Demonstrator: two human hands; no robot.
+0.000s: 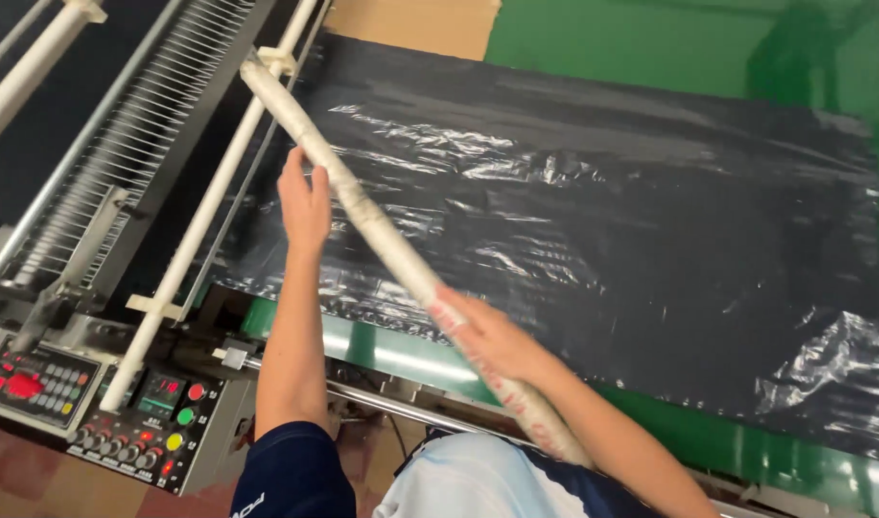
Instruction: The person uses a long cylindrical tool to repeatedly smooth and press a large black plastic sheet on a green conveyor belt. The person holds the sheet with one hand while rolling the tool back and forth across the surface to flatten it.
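A long pale cardboard tube [382, 240] wrapped in clear film runs diagonally from the upper left down toward my body. My right hand [482, 331] is closed around its lower part. My left hand [303, 200] rests flat against the tube's upper part, fingers straight and pointing up. Beneath the tube lies a wide sheet of shiny black plastic film [602, 221] spread over a green table [669, 436].
A machine stands at the left, with white rails [185, 254], a ribbed roller bed [142, 125] and a control panel [147, 427] with coloured buttons and red displays. A steel bar [401, 408] runs along the table's near edge. Green floor shows at the top right.
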